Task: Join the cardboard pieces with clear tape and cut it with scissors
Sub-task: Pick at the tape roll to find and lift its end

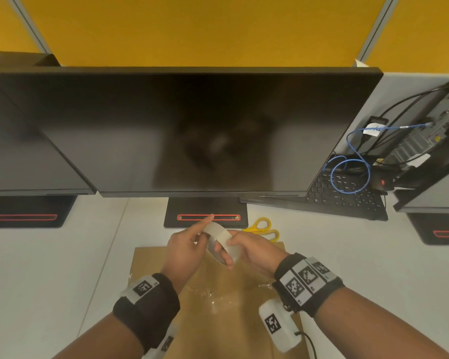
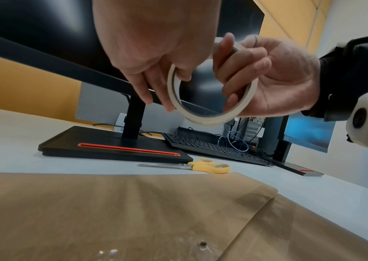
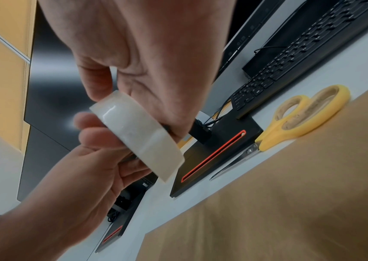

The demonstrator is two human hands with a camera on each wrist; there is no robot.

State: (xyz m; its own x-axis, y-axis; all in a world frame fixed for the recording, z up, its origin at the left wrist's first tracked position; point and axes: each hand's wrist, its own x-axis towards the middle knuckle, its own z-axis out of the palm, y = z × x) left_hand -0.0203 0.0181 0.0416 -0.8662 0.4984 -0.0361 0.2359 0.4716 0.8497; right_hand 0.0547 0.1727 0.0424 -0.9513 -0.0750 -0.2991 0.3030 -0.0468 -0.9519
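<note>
Both hands meet above the middle of the desk, closed on one translucent whitish roll of clear tape [image 1: 222, 240]. The right hand [image 1: 253, 251] has its fingers hooked through the roll's open centre with the thumb on the outer band; the left hand [image 1: 184, 248] pinches the rim from the 9 o'clock side, its index finger stretched out toward 12 o'clock. The roll is held clear of the surface, tilted on edge.

Directly under the hands lie flat brown cardboard pieces [image 1: 213, 314], one sheet overlapping another, with crinkled bits of clear tape already stuck near the 6 o'clock part. At about 1 o'clock from the hands, just beyond the cardboard's far edge, yellow-handled scissors with steel blades [image 2: 197, 166] lie closed on the pale grey desk [image 1: 62, 268].

Further toward 12 o'clock stands a large dark monitor [image 1: 192, 130] on a black base with a red slot [image 1: 208, 217]. A black keyboard [image 1: 347, 196] and a looped blue cable [image 1: 353, 164] sit at 2 o'clock. Yellow partition panels [image 1: 205, 27] close off the back.
</note>
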